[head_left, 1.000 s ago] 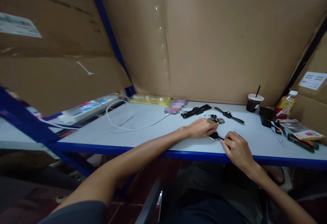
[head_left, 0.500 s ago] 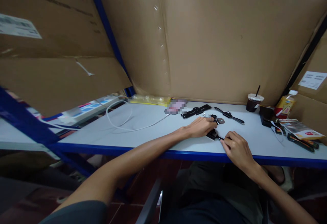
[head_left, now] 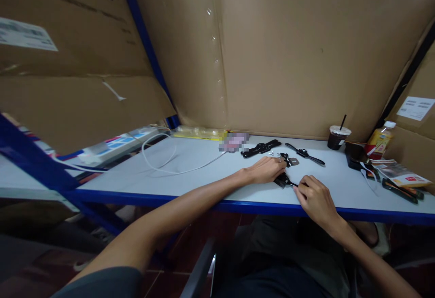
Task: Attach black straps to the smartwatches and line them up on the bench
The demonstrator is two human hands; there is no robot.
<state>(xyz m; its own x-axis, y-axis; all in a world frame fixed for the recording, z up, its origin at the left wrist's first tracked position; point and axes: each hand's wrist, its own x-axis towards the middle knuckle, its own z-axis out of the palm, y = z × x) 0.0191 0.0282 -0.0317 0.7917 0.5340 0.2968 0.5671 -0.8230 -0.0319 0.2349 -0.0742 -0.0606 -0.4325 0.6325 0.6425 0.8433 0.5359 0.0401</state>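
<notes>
1. Clock centre taken at the black handled piece [head_left: 282,180], flat near the front edge of the white table [head_left: 210,178]; 12 o'clock straight away from the wearer.
2. At 4 o'clock: right hand [head_left: 315,199], closed, thumb and fingers pinched on the slim end of the black handled piece.
3. At 10 o'clock: left hand [head_left: 267,170], fingers curled down over the far side of the same piece; exact grip hidden, cannot tell whether fully closed.
4. At 3 o'clock, well apart: black-and-orange tools [head_left: 401,191], with a printed packet [head_left: 404,174] just beyond.
5. At 1 o'clock, just beyond the left fingertips: small black part [head_left: 286,158], beside a grey plate [head_left: 293,162].
6. At 11 o'clock: small silvery pieces [head_left: 271,153]; behind them, a black two-winged piece [head_left: 261,148].
7. At 1 o'clock, farther out: slim black two-handled piece [head_left: 305,153], laid diagonally.
8. Near 2 o'clock: black open box [head_left: 355,155], upright bottle [head_left: 381,140], lidded cup with straw [head_left: 337,138].
9. At 10 o'clock: pixelated pink item [head_left: 234,142], meeting a white cable [head_left: 190,171].
10. At 12 o'clock, rearmost: cardboard panel [head_left: 299,62].
</notes>
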